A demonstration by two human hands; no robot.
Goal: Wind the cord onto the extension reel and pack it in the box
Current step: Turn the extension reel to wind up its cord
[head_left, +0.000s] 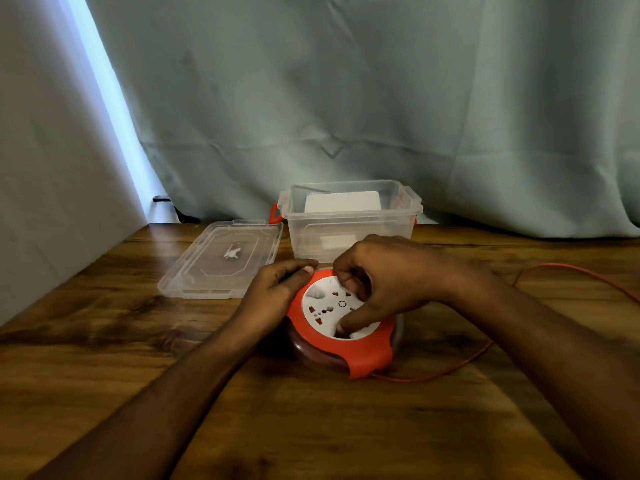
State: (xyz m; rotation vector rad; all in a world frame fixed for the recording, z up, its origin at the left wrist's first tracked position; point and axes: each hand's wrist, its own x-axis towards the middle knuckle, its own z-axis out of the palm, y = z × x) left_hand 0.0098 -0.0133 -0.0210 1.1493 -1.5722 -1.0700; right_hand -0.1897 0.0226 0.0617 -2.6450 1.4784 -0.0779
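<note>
A round extension reel (346, 348) with a red frame and a white socket face lies flat on the wooden table (104, 358). My left hand (277, 289) grips the reel's left rim. My right hand (384, 282) rests on the white face, fingers curled and pressed into its recesses. A thin red cord (450, 370) leaves the reel's front right, loops across the table and runs off to the right. Behind the reel stands the clear plastic box (349, 220), open, with a white item inside.
The box's clear lid (221, 261) lies flat to the left of the box. A red handle (274, 213) shows on the box's left side. A green curtain hangs behind the table, and a pale wall borders the table's left edge.
</note>
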